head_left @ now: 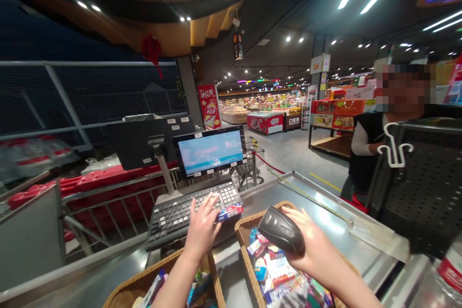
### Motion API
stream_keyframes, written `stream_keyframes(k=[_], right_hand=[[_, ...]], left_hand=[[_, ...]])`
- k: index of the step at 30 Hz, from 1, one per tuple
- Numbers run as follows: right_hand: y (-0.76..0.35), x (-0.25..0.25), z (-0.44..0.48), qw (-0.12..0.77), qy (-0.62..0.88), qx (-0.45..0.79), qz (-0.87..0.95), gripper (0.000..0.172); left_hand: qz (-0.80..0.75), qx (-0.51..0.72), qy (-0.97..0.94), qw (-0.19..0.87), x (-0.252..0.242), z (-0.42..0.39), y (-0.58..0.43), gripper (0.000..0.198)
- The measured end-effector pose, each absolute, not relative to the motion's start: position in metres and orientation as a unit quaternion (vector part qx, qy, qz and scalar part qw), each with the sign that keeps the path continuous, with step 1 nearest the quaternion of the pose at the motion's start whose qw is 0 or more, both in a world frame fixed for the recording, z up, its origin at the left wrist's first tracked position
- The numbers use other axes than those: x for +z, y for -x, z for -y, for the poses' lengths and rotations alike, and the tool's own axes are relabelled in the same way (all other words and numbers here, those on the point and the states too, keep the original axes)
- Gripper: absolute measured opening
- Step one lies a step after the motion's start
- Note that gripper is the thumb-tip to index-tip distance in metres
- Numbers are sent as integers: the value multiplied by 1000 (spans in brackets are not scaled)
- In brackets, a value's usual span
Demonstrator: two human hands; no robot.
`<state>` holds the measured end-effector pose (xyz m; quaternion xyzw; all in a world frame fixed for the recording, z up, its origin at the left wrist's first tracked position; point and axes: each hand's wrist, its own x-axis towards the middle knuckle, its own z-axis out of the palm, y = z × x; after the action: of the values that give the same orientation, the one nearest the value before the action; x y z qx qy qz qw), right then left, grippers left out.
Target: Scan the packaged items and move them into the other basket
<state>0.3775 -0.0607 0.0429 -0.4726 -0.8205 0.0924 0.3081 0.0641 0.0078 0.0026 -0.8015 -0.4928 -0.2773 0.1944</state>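
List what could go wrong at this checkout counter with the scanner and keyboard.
The left hand is spread over the keyboard, so a stray finger might press a wrong key. The small blue-and-red packet beside its thumb, at the keyboard's edge, might slip off. The right hand holds the black scanner above a basket of mixed packets; it might read the wrong one.

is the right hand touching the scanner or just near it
Touching: the head view shows the right hand gripping the black scanner, with no gap between them.
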Motion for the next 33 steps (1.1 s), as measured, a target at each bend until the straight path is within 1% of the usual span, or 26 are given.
stream_keyframes(k=[6,10,12,16,20,22,25,30,33], right_hand=[[-350,50,67,317,429,142,834,52],[-331,50,72,293,423,163,842,45],[-323,49,75,286,418,165,846,45],[-308,49,79,278,408,172,852,50],[-292,48,81,265,400,180,859,59],[-284,46,83,253,401,184,861,59],[-272,43,87,243,407,193,859,56],[-257,39,94,238,395,191,866,45],[-249,36,97,245,390,186,868,42]], left_hand=[[512,-280,782,219,12,10,-39,16],[528,-281,766,235,17,24,-21,16],[535,-280,760,240,18,31,-13,16],[549,-277,749,245,15,45,4,16],[565,-273,743,235,12,58,20,17],[570,-272,740,231,10,65,27,16],[576,-271,735,235,7,73,37,14],[591,-245,732,232,3,86,50,18],[597,-229,734,226,2,92,58,18]])
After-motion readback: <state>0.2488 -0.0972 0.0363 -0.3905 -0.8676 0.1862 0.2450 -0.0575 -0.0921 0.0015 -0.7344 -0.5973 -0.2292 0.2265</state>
